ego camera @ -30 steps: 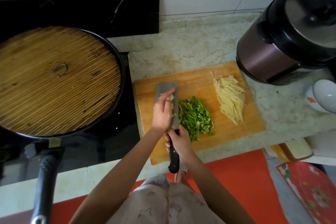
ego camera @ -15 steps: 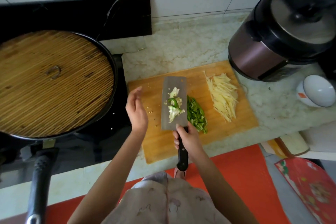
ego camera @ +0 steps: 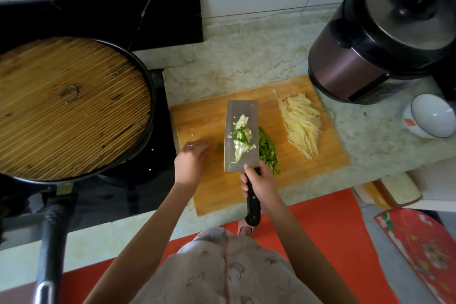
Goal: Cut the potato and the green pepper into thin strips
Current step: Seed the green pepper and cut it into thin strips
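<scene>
Our right hand (ego camera: 259, 180) has its grip clamped on the cleaver (ego camera: 243, 108) handle, pepper scraps (ego camera: 240, 142) riding the flat blade, while our left hand (ego camera: 190, 158) lies over the cutting board (ego camera: 214, 192), and we can't tell its grip.

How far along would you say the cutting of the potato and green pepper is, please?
Nearly done, it seems. The potato strips lie piled on the right of the cutting board, with the green pepper strips at its middle; no whole vegetable shows. In hand: the right hand grips the cleaver, held flat with pale pepper scraps on its blade, and the left hand is over the board's left part. Left, probably: discarding those scraps.
</scene>
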The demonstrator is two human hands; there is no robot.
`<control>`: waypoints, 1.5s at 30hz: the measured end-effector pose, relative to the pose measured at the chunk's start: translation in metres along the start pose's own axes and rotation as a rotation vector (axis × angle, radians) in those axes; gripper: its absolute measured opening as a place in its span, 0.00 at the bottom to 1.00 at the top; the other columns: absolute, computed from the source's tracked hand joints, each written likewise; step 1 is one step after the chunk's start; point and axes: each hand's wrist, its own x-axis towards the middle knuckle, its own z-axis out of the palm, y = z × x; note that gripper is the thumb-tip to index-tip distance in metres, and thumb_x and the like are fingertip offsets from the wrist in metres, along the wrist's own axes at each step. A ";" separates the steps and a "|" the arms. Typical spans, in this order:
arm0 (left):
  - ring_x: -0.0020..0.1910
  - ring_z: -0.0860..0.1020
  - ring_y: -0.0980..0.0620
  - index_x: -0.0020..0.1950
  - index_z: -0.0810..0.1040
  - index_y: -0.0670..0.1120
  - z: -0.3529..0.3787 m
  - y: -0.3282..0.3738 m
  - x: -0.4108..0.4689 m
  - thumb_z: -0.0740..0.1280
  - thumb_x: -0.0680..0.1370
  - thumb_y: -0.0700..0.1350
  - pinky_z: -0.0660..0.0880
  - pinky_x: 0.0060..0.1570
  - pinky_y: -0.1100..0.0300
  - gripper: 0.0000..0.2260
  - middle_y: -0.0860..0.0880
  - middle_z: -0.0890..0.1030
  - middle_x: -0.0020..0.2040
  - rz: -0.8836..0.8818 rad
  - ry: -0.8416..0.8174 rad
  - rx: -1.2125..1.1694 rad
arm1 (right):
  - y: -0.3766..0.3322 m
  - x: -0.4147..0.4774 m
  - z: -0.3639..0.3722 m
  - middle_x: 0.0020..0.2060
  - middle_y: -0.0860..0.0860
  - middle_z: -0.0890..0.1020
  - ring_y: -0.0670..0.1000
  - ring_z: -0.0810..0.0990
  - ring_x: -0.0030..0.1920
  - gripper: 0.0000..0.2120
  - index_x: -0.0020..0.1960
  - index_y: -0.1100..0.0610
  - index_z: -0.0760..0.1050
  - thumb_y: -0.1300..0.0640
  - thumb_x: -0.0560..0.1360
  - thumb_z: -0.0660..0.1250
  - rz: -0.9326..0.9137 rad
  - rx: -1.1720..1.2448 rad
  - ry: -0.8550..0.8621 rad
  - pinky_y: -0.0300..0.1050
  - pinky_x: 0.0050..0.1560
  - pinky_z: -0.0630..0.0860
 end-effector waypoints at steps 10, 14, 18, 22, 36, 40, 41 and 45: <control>0.34 0.81 0.43 0.42 0.82 0.38 -0.008 -0.002 0.010 0.72 0.66 0.27 0.77 0.26 0.56 0.09 0.43 0.83 0.38 0.131 -0.009 0.123 | -0.001 -0.002 -0.007 0.27 0.51 0.72 0.49 0.69 0.23 0.07 0.43 0.60 0.67 0.61 0.80 0.60 -0.012 0.015 0.007 0.42 0.24 0.68; 0.31 0.79 0.43 0.39 0.81 0.39 -0.009 0.002 0.016 0.71 0.65 0.27 0.75 0.25 0.57 0.09 0.44 0.81 0.35 0.097 -0.028 0.140 | -0.002 -0.001 -0.007 0.27 0.51 0.72 0.49 0.69 0.23 0.06 0.44 0.60 0.67 0.62 0.80 0.60 -0.017 0.007 0.012 0.42 0.24 0.68; 0.36 0.78 0.49 0.43 0.81 0.41 -0.012 0.008 0.025 0.67 0.69 0.30 0.73 0.36 0.59 0.08 0.48 0.81 0.39 -0.112 -0.049 -0.014 | -0.003 -0.001 -0.005 0.27 0.51 0.72 0.49 0.69 0.23 0.05 0.45 0.61 0.67 0.62 0.80 0.60 -0.032 -0.003 0.005 0.42 0.23 0.68; 0.38 0.77 0.56 0.41 0.79 0.46 -0.023 0.004 0.037 0.71 0.71 0.33 0.75 0.44 0.61 0.08 0.53 0.80 0.38 -0.385 -0.052 -0.313 | -0.002 -0.002 -0.004 0.27 0.52 0.72 0.49 0.69 0.23 0.05 0.45 0.60 0.67 0.63 0.80 0.60 -0.028 0.015 -0.008 0.41 0.23 0.68; 0.36 0.78 0.60 0.40 0.76 0.45 -0.041 0.080 0.045 0.73 0.69 0.29 0.75 0.40 0.67 0.12 0.54 0.78 0.36 0.143 -0.175 -0.477 | -0.004 -0.006 -0.009 0.27 0.52 0.71 0.49 0.69 0.23 0.05 0.45 0.60 0.67 0.63 0.80 0.60 -0.013 -0.022 -0.074 0.41 0.23 0.67; 0.46 0.78 0.63 0.46 0.76 0.44 -0.038 0.086 0.050 0.59 0.67 0.20 0.76 0.51 0.65 0.21 0.53 0.79 0.44 0.185 -0.281 -0.538 | -0.010 -0.007 -0.009 0.27 0.52 0.71 0.49 0.68 0.23 0.04 0.46 0.60 0.66 0.63 0.80 0.60 -0.017 -0.037 -0.080 0.42 0.23 0.68; 0.50 0.78 0.62 0.48 0.76 0.44 -0.039 0.088 0.050 0.54 0.64 0.19 0.75 0.56 0.63 0.25 0.51 0.79 0.47 0.183 -0.316 -0.599 | -0.011 -0.008 -0.010 0.27 0.52 0.71 0.49 0.68 0.24 0.04 0.45 0.60 0.66 0.63 0.79 0.60 -0.018 -0.037 -0.082 0.42 0.23 0.68; 0.62 0.75 0.50 0.50 0.78 0.49 -0.042 0.090 0.049 0.54 0.60 0.20 0.70 0.62 0.61 0.31 0.49 0.79 0.54 0.091 -0.354 -0.772 | -0.013 -0.009 -0.010 0.27 0.52 0.71 0.50 0.68 0.24 0.04 0.45 0.60 0.67 0.63 0.79 0.60 -0.022 -0.041 -0.089 0.42 0.24 0.67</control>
